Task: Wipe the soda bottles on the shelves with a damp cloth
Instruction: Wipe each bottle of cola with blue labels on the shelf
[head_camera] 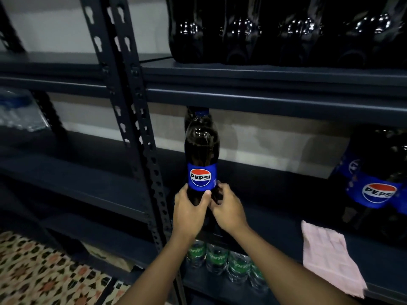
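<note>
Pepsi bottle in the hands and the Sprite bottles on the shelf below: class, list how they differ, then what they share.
The Pepsi bottle is dark with a blue label; the Sprite bottles are clear with green labels. The Pepsi bottle is gripped by the left hand and right hand; the Sprite bottles stand untouched. Both kinds are upright soda bottles.

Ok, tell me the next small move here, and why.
Probably release the right hand from the Pepsi bottle and reach for the pink cloth, leaving the left hand to steady the bottle. Both hands grip the bottle low down, and the cloth lies apart on the shelf edge to the right, in neither hand, so wiping cannot start yet.
</note>
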`<action>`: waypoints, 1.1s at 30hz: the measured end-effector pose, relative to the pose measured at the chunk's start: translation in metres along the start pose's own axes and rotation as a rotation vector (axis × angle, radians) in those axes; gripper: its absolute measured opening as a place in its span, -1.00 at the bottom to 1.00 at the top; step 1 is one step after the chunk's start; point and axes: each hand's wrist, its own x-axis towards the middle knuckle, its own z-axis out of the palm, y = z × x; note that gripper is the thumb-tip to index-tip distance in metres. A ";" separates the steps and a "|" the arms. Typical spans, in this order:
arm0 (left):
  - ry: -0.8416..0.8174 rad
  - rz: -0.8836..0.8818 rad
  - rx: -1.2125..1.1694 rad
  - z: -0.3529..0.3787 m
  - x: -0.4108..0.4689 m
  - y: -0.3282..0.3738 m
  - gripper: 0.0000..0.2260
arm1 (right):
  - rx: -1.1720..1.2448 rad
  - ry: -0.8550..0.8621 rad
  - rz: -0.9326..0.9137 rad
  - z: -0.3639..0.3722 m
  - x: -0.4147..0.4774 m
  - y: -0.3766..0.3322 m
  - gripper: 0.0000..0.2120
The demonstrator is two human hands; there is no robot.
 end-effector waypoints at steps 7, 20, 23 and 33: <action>0.084 -0.054 0.046 -0.011 0.025 0.001 -0.36 | -0.062 -0.020 0.008 0.031 0.022 -0.020 -0.47; 0.025 -0.128 0.118 -0.012 0.042 0.003 -0.37 | -0.108 -0.013 0.036 0.040 0.033 -0.030 -0.48; 0.008 -0.132 0.129 -0.013 0.044 0.005 -0.38 | -0.128 -0.010 0.044 0.040 0.036 -0.031 -0.49; -0.045 -0.144 0.178 -0.013 0.051 0.000 -0.35 | -0.153 0.018 0.056 0.045 0.036 -0.035 -0.51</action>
